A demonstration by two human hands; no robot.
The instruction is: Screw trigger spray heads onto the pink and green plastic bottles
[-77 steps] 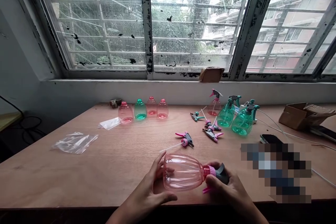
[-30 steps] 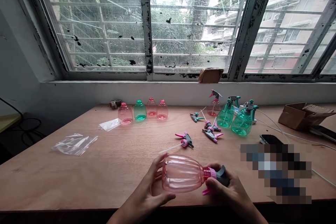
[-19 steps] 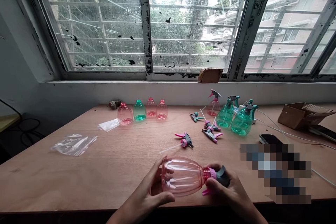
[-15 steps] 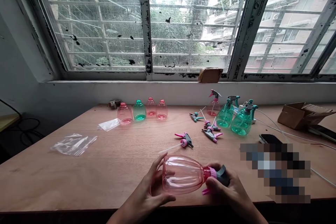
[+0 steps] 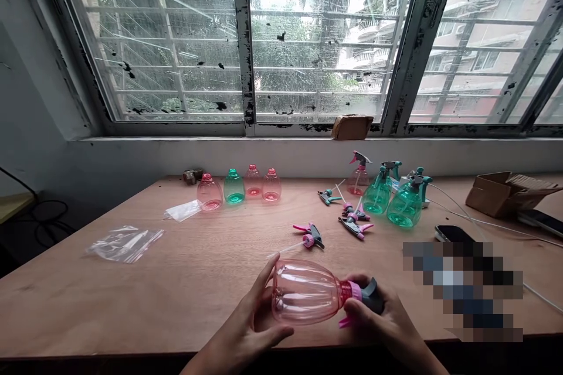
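Note:
A clear pink spray bottle lies sideways in the air over the table's front edge, its base to the left. My left hand cups the base, fingers behind and thumb below. At the neck, my right hand is closed round the pink collar and the grey spray head; a pink trigger shows beneath. Just beyond the bottle lies a loose pink-and-grey spray nozzle with its tube pointing left. More loose nozzles lie further back to the right.
Pink bottles and a green bottle without heads stand at the back left. Fitted green spray bottles stand back right, near a cardboard box. Plastic bags lie left; a phone and cables lie right.
The view has shifted very slightly. Both hands keep the same hold on the pink spray bottle, with no clear movement.

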